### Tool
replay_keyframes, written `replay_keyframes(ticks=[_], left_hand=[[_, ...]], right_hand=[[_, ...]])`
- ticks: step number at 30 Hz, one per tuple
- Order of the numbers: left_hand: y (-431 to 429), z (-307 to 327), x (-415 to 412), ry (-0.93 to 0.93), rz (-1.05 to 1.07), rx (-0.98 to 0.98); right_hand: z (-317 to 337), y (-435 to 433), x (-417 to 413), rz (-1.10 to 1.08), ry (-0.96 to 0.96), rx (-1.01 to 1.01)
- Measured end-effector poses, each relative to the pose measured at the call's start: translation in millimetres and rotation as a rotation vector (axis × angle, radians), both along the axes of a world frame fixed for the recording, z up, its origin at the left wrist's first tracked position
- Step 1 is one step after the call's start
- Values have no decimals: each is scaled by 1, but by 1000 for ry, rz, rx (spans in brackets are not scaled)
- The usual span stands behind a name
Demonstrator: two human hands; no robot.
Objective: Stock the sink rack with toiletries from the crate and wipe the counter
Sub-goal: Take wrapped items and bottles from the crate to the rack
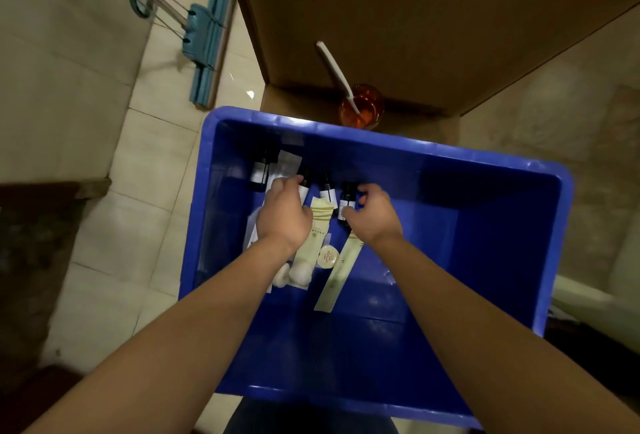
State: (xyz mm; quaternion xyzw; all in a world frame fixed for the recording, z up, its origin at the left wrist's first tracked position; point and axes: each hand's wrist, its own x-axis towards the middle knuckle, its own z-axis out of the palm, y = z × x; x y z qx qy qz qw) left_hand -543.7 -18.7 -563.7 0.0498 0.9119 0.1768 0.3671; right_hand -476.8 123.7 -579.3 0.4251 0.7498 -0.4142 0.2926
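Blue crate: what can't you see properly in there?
Head view only:
- Writing on the dark bottles: too small and blurry to read.
- Fingers of the left hand: hidden behind its own back, so its grip is unclear.
- The clear packets: mostly covered by the left wrist.
- The end bottle: lower part hidden by the right hand curled round it.
- The sink rack and counter: outside the frame.

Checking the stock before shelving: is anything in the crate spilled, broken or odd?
Nothing stands out. The dark bottles and pale sachets lie loose but look intact in the blue crate; no spill shows.
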Motion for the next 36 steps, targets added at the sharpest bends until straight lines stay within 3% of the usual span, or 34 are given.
replay_keyframes(ticks=[5,17,26,36], left_hand=[[9,-11,3,30,-91,-43],[24,-25,6,45,-59,-86],[19,6,15,-7,83,61],[16,96,28,-121,57,146]], right_hand=[[-11,-2,0,-31,-9,37],[-12,0,-5,2,29,116],[13,13,7,-152,92,-84],[107,15,25,-373,91,-324]])
